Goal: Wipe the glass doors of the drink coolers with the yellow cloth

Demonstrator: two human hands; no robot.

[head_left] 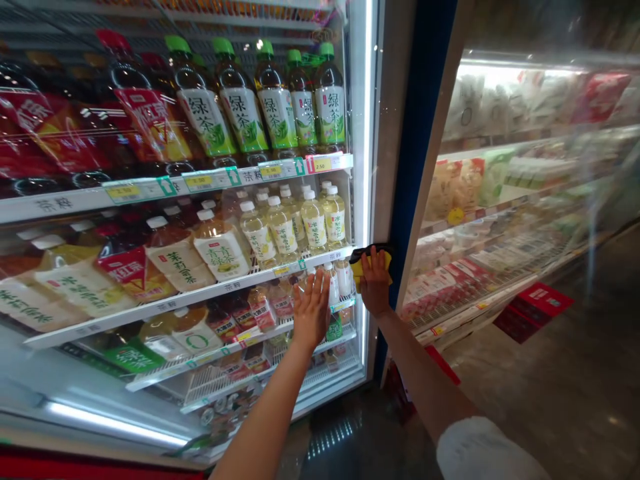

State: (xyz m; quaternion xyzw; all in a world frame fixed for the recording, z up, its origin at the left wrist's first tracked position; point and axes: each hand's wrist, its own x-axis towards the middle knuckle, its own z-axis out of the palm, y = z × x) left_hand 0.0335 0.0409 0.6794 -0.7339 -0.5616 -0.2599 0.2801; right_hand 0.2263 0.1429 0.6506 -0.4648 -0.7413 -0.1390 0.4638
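My left hand (311,310) is raised in front of the drinks fridge's glass door (280,267), its fingers stretched out and nothing in it. It seems to rest flat on the glass. To its right, my right hand (375,283) presses a yellow-and-black cloth (356,268) against the door's right-hand frame (373,200). The cloth shows around the fingers, partly hidden beneath them. Behind the glass, bottled drinks stand on white shelves, with green-capped tea bottles (273,100) on an upper shelf and white-capped bottles (314,220) lower down.
Right of the dark blue side panel (420,113) is an open chilled display (500,193) with packaged goods. A red box-shaped sign (533,310) sticks out from its lower edge. Dark shiny floor (565,400) spreads below, and a light strip (367,120) runs along the door's right side.
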